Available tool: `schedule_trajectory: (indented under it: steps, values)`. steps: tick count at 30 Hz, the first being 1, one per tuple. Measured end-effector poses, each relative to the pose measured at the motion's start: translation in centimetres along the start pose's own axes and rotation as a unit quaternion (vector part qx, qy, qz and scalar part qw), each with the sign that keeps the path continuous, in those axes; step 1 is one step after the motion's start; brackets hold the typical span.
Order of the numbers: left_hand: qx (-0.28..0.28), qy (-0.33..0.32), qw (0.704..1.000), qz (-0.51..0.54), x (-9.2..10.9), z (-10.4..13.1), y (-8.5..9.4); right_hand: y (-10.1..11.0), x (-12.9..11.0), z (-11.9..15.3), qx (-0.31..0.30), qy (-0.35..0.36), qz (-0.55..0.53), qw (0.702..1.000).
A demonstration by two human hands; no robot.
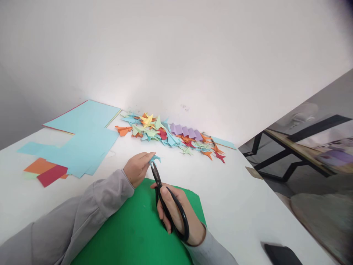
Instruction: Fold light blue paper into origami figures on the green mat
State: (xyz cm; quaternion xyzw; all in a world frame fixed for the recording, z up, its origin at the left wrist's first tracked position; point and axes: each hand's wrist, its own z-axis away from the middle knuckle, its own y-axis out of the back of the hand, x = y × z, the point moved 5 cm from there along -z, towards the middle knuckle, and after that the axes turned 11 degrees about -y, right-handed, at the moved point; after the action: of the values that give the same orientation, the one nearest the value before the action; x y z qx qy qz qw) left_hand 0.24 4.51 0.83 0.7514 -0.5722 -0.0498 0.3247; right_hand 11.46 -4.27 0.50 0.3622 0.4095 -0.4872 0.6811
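Note:
Near the middle of the head view, my left hand (137,168) pinches a small folded light-blue paper piece (156,158) between thumb and fingers. Black-handled scissors (159,184) are in my right hand (179,213), with fingers through the handle loops. The scissor tips touch or nearly touch the lower edge of the blue piece; whether the blades are slightly parted is hard to tell. Both hands are above the far edge of a green sheet (138,228) on the white table (234,206).
Folded paper figures (149,121) in several colours and a pleated purple strip (186,131) lie along the wall. Light-blue sheets (82,147) and orange and red pieces (52,176) are at the left. A black object (281,254) sits at the lower right edge.

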Motion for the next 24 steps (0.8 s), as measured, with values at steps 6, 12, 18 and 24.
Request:
schedule_trajectory:
  steps: [6, 12, 18, 24]
  values:
    - [0.006, -0.009, 1.0, -0.006, 0.07, -0.05, 0.03, 0.03, -0.12, 0.17, 0.011, -0.006, 0.007, 1.0]
    - [0.007, -0.008, 1.0, -0.008, 0.07, -0.01, 0.02, -0.01, -0.11, 0.19, 0.008, -0.011, 0.006, 1.0]
    - [0.013, -0.018, 1.0, -0.016, 0.21, -0.06, 0.15, -0.03, -0.05, 0.16, 0.005, -0.011, 0.003, 1.0]
    - [0.014, -0.012, 1.0, -0.014, 0.18, -0.1, 0.19, 0.01, 0.0, 0.15, 0.01, -0.012, 0.013, 1.0]
